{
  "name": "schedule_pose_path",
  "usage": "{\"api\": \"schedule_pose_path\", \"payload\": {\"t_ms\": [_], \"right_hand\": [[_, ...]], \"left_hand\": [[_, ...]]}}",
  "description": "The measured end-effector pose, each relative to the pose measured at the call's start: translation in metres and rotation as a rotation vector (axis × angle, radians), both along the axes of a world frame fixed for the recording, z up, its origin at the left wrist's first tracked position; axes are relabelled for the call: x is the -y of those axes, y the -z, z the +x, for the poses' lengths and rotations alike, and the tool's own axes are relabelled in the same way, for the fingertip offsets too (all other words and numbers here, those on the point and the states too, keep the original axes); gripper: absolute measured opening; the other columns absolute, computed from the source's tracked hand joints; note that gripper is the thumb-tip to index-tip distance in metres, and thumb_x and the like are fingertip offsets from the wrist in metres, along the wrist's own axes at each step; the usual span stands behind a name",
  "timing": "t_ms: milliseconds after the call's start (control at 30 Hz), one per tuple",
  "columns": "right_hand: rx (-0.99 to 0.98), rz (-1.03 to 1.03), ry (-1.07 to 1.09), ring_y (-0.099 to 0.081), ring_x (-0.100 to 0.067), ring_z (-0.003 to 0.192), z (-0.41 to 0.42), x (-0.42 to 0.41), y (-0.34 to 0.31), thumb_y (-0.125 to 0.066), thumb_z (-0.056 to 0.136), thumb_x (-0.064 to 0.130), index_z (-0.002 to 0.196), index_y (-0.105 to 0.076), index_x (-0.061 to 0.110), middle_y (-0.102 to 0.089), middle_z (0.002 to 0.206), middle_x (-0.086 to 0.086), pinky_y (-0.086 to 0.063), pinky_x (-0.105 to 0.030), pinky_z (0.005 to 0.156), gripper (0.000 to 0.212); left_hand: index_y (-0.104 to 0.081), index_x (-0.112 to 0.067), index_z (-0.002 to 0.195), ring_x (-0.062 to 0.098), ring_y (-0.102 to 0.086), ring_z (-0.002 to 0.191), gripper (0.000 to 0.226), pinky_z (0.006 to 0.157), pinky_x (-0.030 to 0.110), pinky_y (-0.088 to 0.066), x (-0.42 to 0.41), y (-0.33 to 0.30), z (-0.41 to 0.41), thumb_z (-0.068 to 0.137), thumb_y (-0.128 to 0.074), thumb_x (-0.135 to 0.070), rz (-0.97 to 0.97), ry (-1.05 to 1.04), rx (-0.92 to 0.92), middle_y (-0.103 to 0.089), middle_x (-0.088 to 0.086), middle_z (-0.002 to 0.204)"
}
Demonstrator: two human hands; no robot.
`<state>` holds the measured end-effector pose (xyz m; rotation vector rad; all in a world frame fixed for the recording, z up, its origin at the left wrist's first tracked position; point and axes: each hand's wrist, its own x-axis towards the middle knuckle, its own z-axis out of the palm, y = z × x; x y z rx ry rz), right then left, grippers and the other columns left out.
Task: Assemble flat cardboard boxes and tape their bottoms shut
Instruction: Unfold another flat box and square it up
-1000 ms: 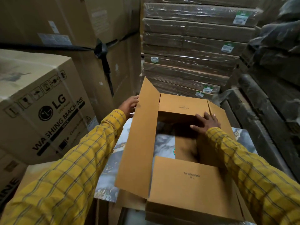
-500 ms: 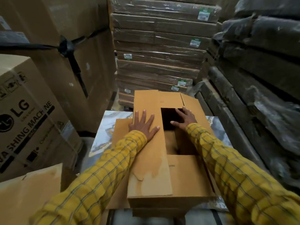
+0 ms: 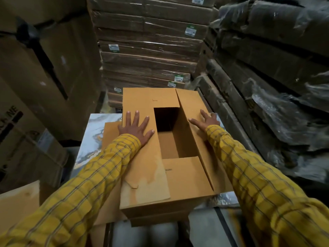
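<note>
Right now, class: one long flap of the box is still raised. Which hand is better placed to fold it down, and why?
The right hand. It already lies on the raised right flap, while the left hand lies flat, pressing the folded left flap of the box.

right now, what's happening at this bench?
A person in a yellow checked shirt is closing the flaps of a cardboard box on a marbled tabletop. The left hand presses flat on the left long flap, which lies down. The right hand pushes the right long flap, not yet down. A gap shows in the middle. No tape is visible.
</note>
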<state>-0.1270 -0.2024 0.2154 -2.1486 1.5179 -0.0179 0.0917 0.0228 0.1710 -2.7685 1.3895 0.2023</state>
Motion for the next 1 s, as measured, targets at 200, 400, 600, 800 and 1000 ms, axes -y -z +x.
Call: {"api": "schedule_pose_path", "payload": {"t_ms": [200, 400, 600, 800, 1000], "right_hand": [[-0.108, -0.269, 0.003, -0.022, -0.040, 0.149, 0.011, -0.014, -0.069, -0.073, 0.079, 0.063, 0.157, -0.022, 0.037, -0.015, 0.165, -0.010, -0.023, -0.058, 0.120, 0.097], [0.149, -0.210, -0.194, -0.027, -0.038, 0.149, 0.057, -0.087, -0.116, -0.075, 0.085, 0.046, 0.159, -0.022, 0.027, -0.017, 0.165, -0.014, -0.029, -0.047, 0.120, 0.093], [-0.079, 0.000, -0.422, -0.047, -0.036, 0.134, 0.091, -0.145, -0.062, -0.048, 0.101, 0.050, 0.146, -0.044, 0.008, -0.048, 0.149, -0.017, -0.038, -0.039, 0.103, 0.061], [-0.202, -0.283, -0.553, -0.004, -0.028, 0.155, 0.050, -0.154, 0.025, -0.019, 0.102, 0.058, 0.158, -0.018, 0.039, -0.004, 0.168, 0.014, 0.013, -0.079, 0.106, 0.059], [-0.139, -0.399, -0.570, 0.004, -0.029, 0.156, 0.043, -0.156, 0.049, -0.014, 0.105, 0.054, 0.161, -0.010, 0.034, 0.001, 0.169, 0.010, 0.010, -0.076, 0.109, 0.060]], "left_hand": [[0.011, -0.048, 0.153, 0.033, 0.019, 0.151, 0.077, 0.109, 0.068, -0.021, 0.001, 0.000, 0.000, 0.087, -0.008, -0.081, 0.000, 0.001, 0.003, 0.020, -0.004, 0.165], [0.009, -0.048, 0.154, 0.033, 0.019, 0.151, 0.077, 0.110, 0.068, -0.020, -0.001, -0.003, -0.001, 0.087, -0.009, -0.082, -0.020, -0.006, -0.014, 0.019, -0.005, 0.165], [0.005, -0.050, 0.154, 0.032, 0.020, 0.151, 0.075, 0.109, 0.069, -0.017, -0.002, -0.005, -0.003, 0.088, -0.017, -0.079, -0.033, -0.029, -0.054, 0.019, -0.006, 0.165], [0.009, -0.047, 0.154, 0.035, 0.020, 0.150, 0.072, 0.112, 0.070, -0.011, 0.001, 0.000, -0.001, 0.091, -0.015, -0.075, -0.008, -0.024, -0.042, 0.020, -0.003, 0.165], [0.008, -0.037, 0.157, 0.033, 0.011, 0.153, 0.061, 0.118, 0.062, 0.008, 0.018, 0.002, -0.005, 0.103, -0.018, -0.050, -0.023, 0.252, 0.042, 0.010, 0.006, 0.167]]}}
